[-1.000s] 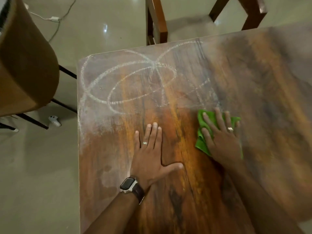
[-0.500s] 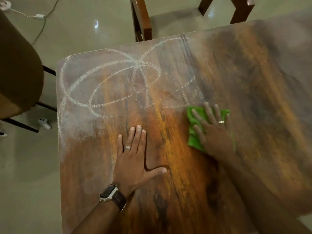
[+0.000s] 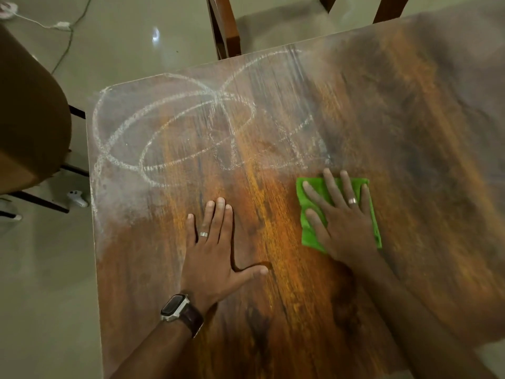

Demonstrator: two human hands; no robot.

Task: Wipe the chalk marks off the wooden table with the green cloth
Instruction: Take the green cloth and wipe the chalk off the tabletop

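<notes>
White chalk marks [image 3: 175, 124], looping ovals and smeared lines, cover the far left part of the wooden table [image 3: 410, 160]. The green cloth [image 3: 311, 231] lies flat on the table just below the right end of the marks. My right hand [image 3: 344, 220] presses on the cloth with fingers spread, hiding its middle. My left hand [image 3: 216, 250] rests flat on bare wood to the left of the cloth, fingers apart, holding nothing; a watch is on its wrist.
A brown upholstered chair [image 3: 27, 110] stands off the table's left edge. A wooden chair [image 3: 224, 26] stands beyond the far edge. A small white controller [image 3: 76, 196] and a cable [image 3: 68, 36] lie on the glossy floor at left.
The view has shifted a little. My right hand with the cloth has stayed just under the chalk lines, its fingers spreading wider over the cloth. My left hand remains flat.
</notes>
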